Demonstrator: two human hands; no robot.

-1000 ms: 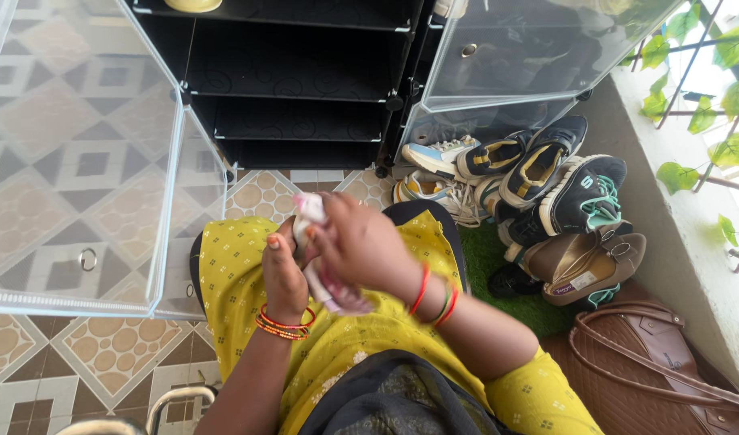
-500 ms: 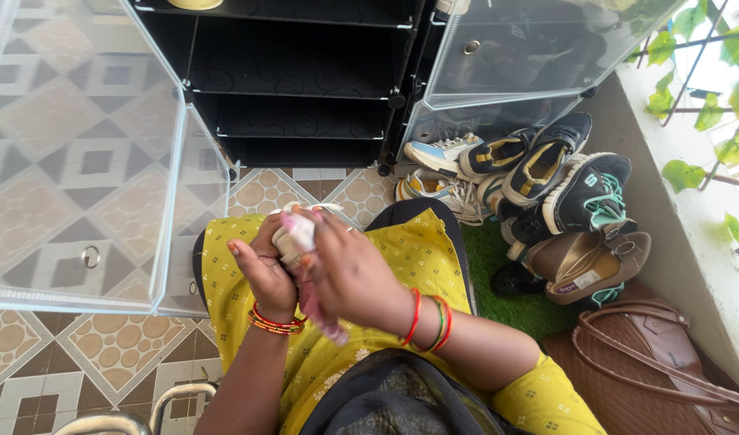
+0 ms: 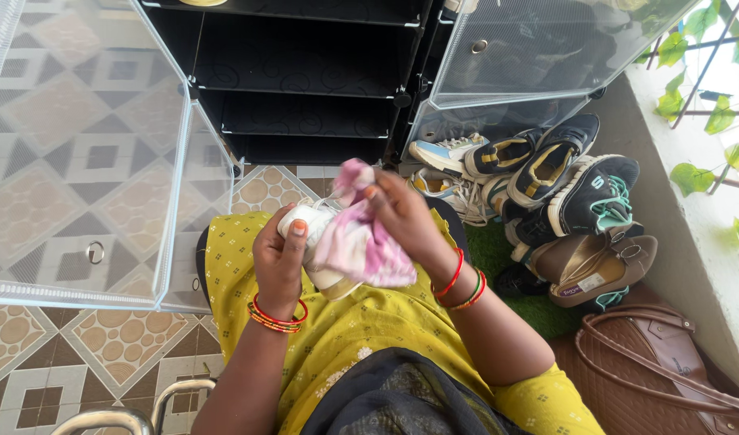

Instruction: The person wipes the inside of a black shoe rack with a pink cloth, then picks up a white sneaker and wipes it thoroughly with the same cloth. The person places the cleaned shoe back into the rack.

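left hand: grip closed round small white shoe, thumb on top, shoe held over the lap in yellow dotted fabric
right hand: grip clenched on pink-and-white crumpled cloth, cloth pressed against the shoe's side, draped over most of it
risk, shoe: one-handed hold, sole end hidden under cloth; hard rubbing could twist it out of the left grip, drop into lap or onto patterned tile floor
risk, cloth: loose lower edge hangs free, could slip from fingertips if push goes sideways
risk, bangles: red and gold bangles on left wrist, red and green ones on right; cloth edge might snag there
near right: brown quilted handbag on floor, well apart from hands
further right: pile of sneakers and a brown flat shoe on green mat; dropped shoe could roll in among them
far: black shelf rack, clear plastic doors swung open; left door just beside the knee, a bump could swing it
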